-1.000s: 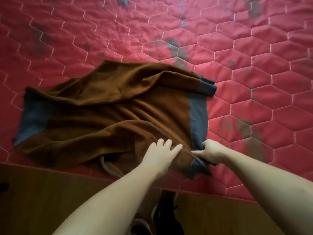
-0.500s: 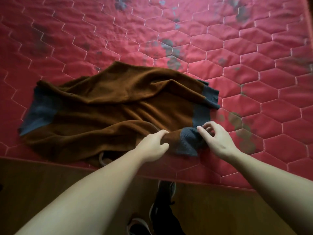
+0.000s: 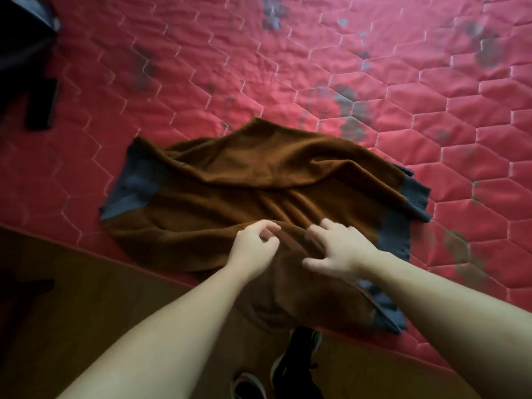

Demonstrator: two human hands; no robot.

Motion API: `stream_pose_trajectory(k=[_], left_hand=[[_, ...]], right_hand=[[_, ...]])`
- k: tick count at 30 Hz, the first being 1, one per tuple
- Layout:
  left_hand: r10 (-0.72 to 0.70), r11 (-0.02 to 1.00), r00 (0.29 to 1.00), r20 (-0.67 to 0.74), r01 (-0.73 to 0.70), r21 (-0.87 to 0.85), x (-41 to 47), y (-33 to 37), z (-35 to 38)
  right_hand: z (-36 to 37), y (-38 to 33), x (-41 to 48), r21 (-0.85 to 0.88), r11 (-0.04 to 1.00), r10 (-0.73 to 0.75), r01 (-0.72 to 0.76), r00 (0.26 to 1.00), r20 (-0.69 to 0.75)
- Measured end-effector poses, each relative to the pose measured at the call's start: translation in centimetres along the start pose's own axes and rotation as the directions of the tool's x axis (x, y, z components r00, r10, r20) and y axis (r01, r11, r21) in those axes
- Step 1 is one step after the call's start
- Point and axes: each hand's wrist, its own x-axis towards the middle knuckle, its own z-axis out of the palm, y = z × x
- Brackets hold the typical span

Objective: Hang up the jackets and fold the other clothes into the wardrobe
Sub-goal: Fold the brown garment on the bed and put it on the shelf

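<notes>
A brown sweater (image 3: 259, 180) with grey-blue cuffs and hem lies crumpled on the red quilted bed (image 3: 374, 82). Its near part hangs over the bed's front edge. My left hand (image 3: 253, 243) hovers over the sweater's near middle, fingers loosely curled, with no cloth visible between them. Just to its right, my right hand (image 3: 336, 249) has its fingers spread over the brown cloth; it is blurred by motion. The grey-blue hem (image 3: 394, 237) lies right of my right hand.
A wooden bed frame (image 3: 86, 298) runs along the near edge. Dark items (image 3: 26, 53) lie on the bed's far left corner. Black shoes (image 3: 290, 367) show on the floor below my arms.
My right hand has let go of the grey-blue hem and moved left over the brown cloth. My left hand no longer pinches the sweater. The sweater's near part now drapes over the bed's edge.
</notes>
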Motion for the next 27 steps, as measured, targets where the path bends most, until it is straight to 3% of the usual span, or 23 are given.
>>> stream_pose_trajectory(k=[1, 2, 4, 6, 7, 9, 11, 12, 15, 18, 22, 27], left_hand=[[-0.022, 0.999, 0.998, -0.067, 0.025, 0.049, 0.2, -0.6, -1.2], [-0.02, 0.977, 0.992, -0.127, 0.046, 0.208, 0.2, -1.4, -2.4], [-0.056, 0.853, 0.99, -0.133, 0.117, 0.508, 0.1, -3.7, -5.0], [-0.217, 0.79, 0.975, -0.043, 0.202, 0.58, 0.4, -6.3, -7.6], [-0.257, 0.782, 0.966, -0.011, 0.215, 0.585, 0.7, -7.7, -8.7], [-0.19, 0.83, 0.981, -0.034, 0.179, 0.529, 1.3, -10.1, -10.9], [-0.096, 0.894, 0.967, -0.237, 0.189, 0.406, 1.6, -11.5, -13.2], [-0.098, 0.907, 0.927, -0.363, 0.234, 0.351, 1.7, -12.1, -14.3], [-0.317, 0.885, 0.787, -0.529, 0.447, 0.134, 2.1, -14.3, -17.7], [-0.51, 0.849, 0.731, -0.454, 0.511, -0.13, 3.4, -16.2, -21.0], [-0.585, 0.811, 0.704, -0.403, 0.519, -0.269, 5.8, -18.6, -23.9], [-0.524, 0.852, 0.777, -0.349, 0.48, -0.209, 7.9, -20.0, -26.0]], right_hand=[[-0.3, -1.2, 1.0, -0.02, 0.999, -0.049, 0.047, 0.991, -0.124], [-0.4, -2.4, 1.8, -0.071, 0.994, -0.095, 0.083, 0.978, -0.188], [0.1, -4.7, 3.4, -0.193, 0.974, -0.135, 0.115, 0.987, -0.092], [0.6, -6.4, 4.8, -0.283, 0.957, -0.038, 0.062, 0.995, 0.087], [0.4, -7.3, 5.6, -0.304, 0.952, 0.0, 0.028, 0.996, 0.091], [-0.4, -9.5, 7.4, -0.316, 0.949, -0.034, 0.016, 0.998, -0.05], [-1.0, -12.3, 9.3, -0.287, 0.957, -0.105, 0.049, 0.978, -0.182], [-1.1, -13.6, 10.4, -0.248, 0.966, -0.126, 0.071, 0.969, -0.214], [-1.6, -17.2, 13.9, -0.084, 0.992, -0.115, 0.095, 0.957, -0.265], [-3.1, -20.0, 18.3, 0.082, 0.993, -0.052, 0.086, 0.933, -0.357], [-5.6, -22.5, 24.9, 0.163, 0.985, 0.036, 0.047, 0.881, -0.471], [-7.4, -24.8, 30.6, -0.021, 0.989, 0.143, -0.149, 0.974, -0.176]])
